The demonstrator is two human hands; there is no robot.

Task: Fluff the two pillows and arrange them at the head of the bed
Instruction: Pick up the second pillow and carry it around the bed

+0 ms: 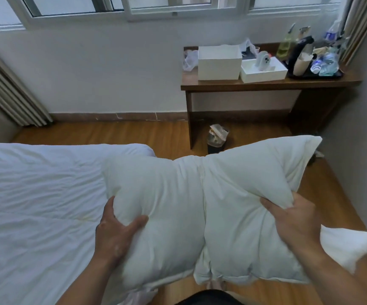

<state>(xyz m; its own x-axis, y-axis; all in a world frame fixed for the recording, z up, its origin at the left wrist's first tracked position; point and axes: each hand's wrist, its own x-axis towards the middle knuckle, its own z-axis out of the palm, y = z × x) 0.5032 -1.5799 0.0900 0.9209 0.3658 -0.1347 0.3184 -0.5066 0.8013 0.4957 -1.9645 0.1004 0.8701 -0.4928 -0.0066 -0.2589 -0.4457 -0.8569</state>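
A white pillow (202,208) hangs in the air in front of me, over the right edge of the bed (35,205) and the wooden floor. It is creased down its middle. My left hand (116,230) grips its left side, fingers dug into the fabric. My right hand (294,221) clutches a bunch of fabric on its right side. A white corner (350,247) pokes out beyond my right wrist; I cannot tell whether it belongs to this pillow or to a second one. The bed has a wrinkled white cover.
A dark wooden desk (266,84) stands against the far wall with white boxes (220,62), bottles and a tray. A small bin (217,139) sits under it. Curtains hang at left (8,93) and right. A grey wall (358,150) is close on the right.
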